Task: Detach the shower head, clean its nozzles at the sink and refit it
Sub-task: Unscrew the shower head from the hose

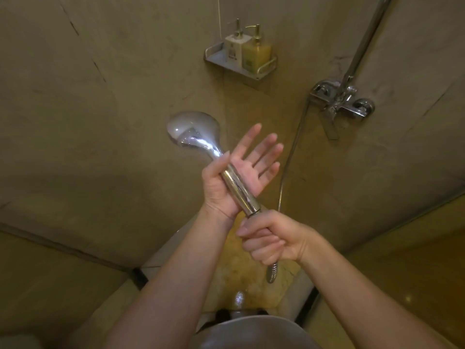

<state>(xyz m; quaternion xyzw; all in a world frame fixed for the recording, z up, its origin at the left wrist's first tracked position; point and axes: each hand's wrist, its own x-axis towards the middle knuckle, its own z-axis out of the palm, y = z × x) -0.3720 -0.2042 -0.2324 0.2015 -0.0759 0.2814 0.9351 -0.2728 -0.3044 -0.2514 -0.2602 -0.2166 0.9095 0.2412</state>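
- The shower head (193, 133) is out in the open in front of the wall, its handle (239, 188) slanting down to the right. The left hand (239, 172) lies under the handle with fingers straight and spread, and only the thumb seems to lie against the metal.
- The right hand (273, 239) is curled tight round the joint just below the handle's end, and the hose (271, 272) comes out under that fist. I judge the step to be unscrewing the head from the hose or screwing it back on; which one I cannot tell.
- Risk: the head slips. The chrome looks wet and the left palm only cradles it; if the thread lets go suddenly, the head may roll off the palm and fall to the floor.
- Risk: a cross-thread. If this is refitting, a handle held at an angle to the nut can bite wrong and leak.
- Risk: a lost washer. I cannot see one, but a loose seal could drop toward the drain (238, 297) straight below.
- Risk: the freed hose swings. It runs up to the tap (339, 104), and letting go could whip it against the wall.
- The two bottles (247, 50) on the shelf (214, 59) stand well apart from the hands, so they are in little danger.
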